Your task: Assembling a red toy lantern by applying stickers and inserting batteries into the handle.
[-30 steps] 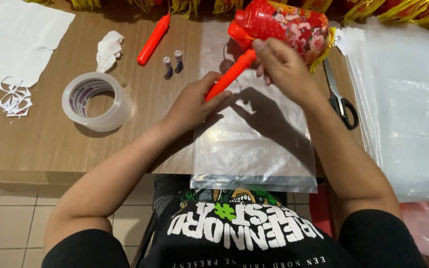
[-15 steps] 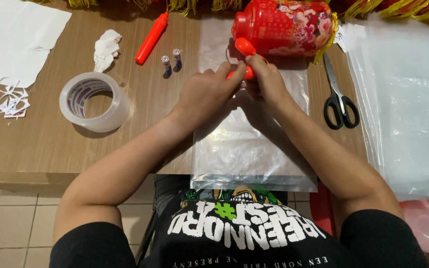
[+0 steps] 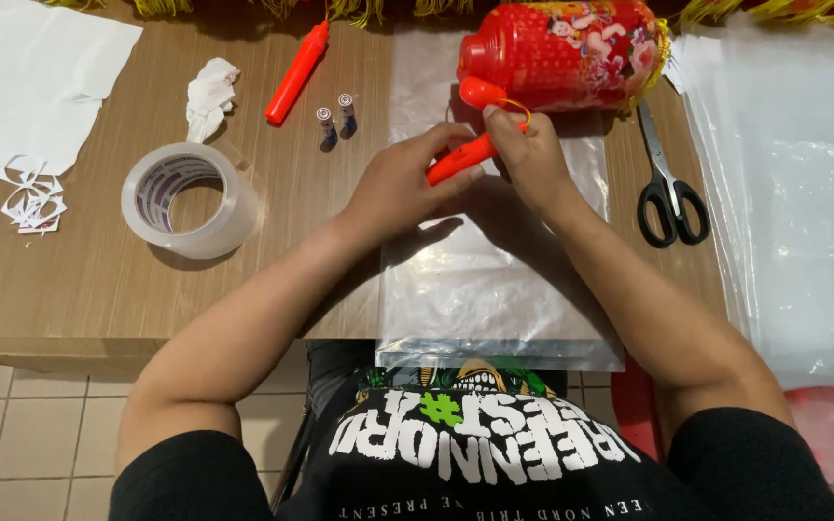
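Observation:
My left hand and my right hand both grip an orange plastic handle stick above a clear plastic bag. The stick's rounded top sits beside a red printed lantern lying on its side just beyond my hands. A thin yellow cord loops over my right fingers toward the lantern. The middle of the stick is hidden by my fingers.
A second orange stick, two small batteries, crumpled tissue and a roll of clear tape lie to the left. White paper with cut scraps sits far left. Black scissors and a stack of plastic bags lie right.
The lantern went from raised in my right hand to lying on the table. Both hands then closed together on the orange stick beside it.

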